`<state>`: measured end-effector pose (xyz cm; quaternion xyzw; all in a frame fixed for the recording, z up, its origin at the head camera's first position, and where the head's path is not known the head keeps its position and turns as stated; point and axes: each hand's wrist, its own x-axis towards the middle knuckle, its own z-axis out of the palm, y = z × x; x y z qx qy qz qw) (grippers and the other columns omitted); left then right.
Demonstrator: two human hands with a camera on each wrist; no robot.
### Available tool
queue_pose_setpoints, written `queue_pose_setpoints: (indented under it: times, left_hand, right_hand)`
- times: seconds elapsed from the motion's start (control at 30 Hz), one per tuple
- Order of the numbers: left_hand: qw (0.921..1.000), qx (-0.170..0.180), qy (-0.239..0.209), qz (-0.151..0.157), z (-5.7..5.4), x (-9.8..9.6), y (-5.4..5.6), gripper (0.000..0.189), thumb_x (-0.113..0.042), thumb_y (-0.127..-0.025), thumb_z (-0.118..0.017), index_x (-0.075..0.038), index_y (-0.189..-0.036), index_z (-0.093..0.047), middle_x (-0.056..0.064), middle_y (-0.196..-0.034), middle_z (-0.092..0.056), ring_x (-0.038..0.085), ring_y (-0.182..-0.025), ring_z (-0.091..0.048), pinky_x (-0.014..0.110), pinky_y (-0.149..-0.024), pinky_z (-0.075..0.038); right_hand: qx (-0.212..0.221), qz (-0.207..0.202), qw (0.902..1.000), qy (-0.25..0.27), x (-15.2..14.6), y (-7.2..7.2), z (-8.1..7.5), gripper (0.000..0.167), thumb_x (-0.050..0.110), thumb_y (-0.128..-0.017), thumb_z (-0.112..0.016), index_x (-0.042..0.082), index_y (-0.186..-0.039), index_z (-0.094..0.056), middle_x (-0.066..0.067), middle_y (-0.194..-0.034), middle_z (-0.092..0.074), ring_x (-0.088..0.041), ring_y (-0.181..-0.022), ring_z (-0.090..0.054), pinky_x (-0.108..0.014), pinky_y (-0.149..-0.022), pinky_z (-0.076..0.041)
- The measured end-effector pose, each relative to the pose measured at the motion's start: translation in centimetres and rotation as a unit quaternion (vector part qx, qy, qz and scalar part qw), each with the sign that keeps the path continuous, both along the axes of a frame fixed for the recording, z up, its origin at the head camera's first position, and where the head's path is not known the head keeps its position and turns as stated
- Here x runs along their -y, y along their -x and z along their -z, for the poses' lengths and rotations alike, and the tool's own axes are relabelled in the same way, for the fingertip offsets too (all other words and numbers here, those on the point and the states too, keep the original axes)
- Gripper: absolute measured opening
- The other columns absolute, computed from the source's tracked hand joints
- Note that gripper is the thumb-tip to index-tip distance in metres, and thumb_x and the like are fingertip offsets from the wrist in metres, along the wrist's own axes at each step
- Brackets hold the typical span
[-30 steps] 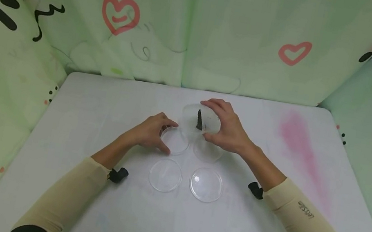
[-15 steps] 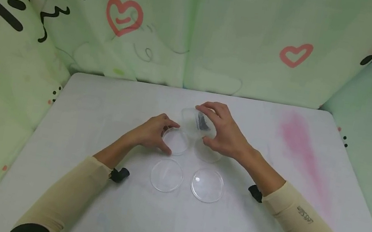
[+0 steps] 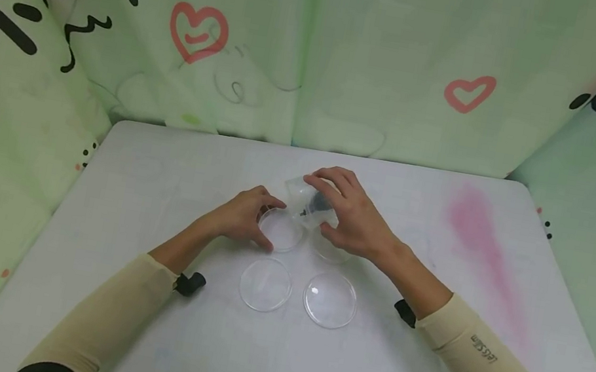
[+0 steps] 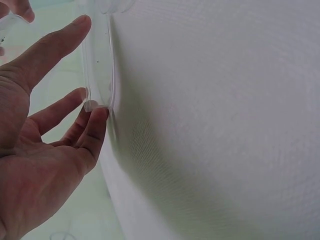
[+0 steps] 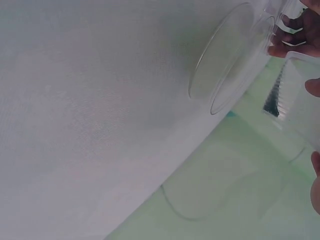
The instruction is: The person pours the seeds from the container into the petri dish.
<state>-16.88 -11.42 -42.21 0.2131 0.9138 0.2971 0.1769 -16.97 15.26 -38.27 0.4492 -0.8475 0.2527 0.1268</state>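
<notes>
over the white table [image 3: 187,339], our right hand [image 3: 349,218] grips a tilted clear container [image 3: 299,191] of dark material [image 3: 321,203] near our left hand [image 3: 242,216], whose thumb and fingers hold the far-left dish [image 3: 282,232].

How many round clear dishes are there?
4: one dish held by the left hand, another dish partly hidden by the right hand, a near-left dish and a near-right dish.

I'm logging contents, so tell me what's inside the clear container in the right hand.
The clear container holds a dark material, seen through its wall; what it is can't be told. The right hand covers part, hiding whatever is there.
</notes>
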Motion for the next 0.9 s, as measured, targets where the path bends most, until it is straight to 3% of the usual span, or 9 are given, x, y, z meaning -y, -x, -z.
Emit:
queue_pose_setpoints:
  times: [0.5,0.9]
  left_hand:
    - [1.0,-0.002,0.003,0.0,0.0,0.0,-0.1,0.085,-0.026,-0.069,-0.099,-0.007,-0.143,-0.062,0.014,-0.124,-0.057,0.024,-0.107,-0.057,0.034,-0.088,-0.05]
    - [1.0,0.005,-0.002,-0.002,-0.2,0.0,-0.1,0.085,-0.025,-0.069,-0.099,-0.005,-0.143,-0.061,0.014,-0.124,-0.056,0.026,-0.109,-0.058,0.033,-0.087,-0.05]
  right_hand:
    - [-0.076,-0.024,0.9966,-0.021,1.1,-0.2,0.1,0.085,-0.013,-0.066,-0.082,0.007,-0.145,-0.056,-0.011,-0.142,-0.057,-0.032,-0.137,-0.048,-0.044,-0.114,-0.045]
    - [-0.099,-0.03,0.9942,-0.031,1.5,-0.4,0.1,0.084,-0.015,-0.067,-0.079,0.008,-0.144,-0.058,-0.011,-0.14,-0.058,-0.033,-0.135,-0.049,-0.045,-0.115,-0.045]
